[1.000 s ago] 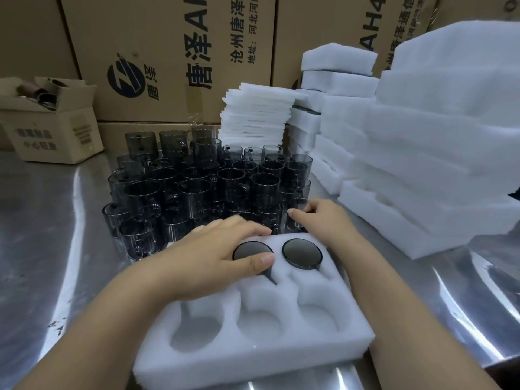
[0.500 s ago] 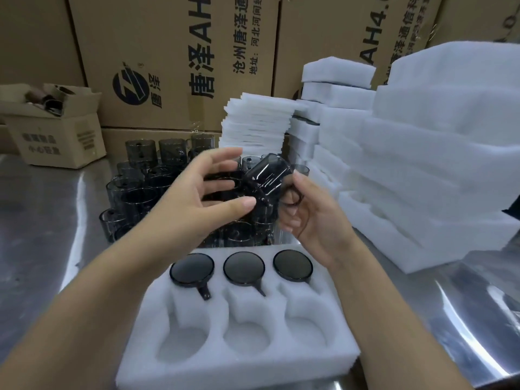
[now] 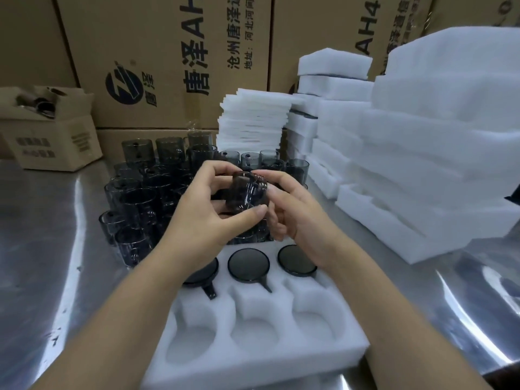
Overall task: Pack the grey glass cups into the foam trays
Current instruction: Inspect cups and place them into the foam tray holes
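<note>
A white foam tray (image 3: 281, 361) lies in front of me with two rows of round pockets. Its far row holds three grey glass cups (image 3: 248, 265), bottoms up, handles in the slots; the near row is bare foam. Above the tray I hold one more grey cup (image 3: 246, 194) in the air between both hands. My left hand (image 3: 202, 212) grips its body with fingers and thumb. My right hand (image 3: 295, 212) holds its other side by the handle. Behind my hands stands a crowd of several loose grey cups (image 3: 132, 192) on the steel table.
Stacks of foam trays (image 3: 436, 164) rise along the right side, with thin foam sheets (image 3: 253, 122) behind the cups. Big cardboard cartons (image 3: 168, 52) form the back wall. A small open carton (image 3: 53, 136) sits at the far left on the steel table (image 3: 42, 249).
A third cup now sits in the tray's far row. Both hands rose from the tray, took a loose cup, and have turned it while holding it above the tray.
</note>
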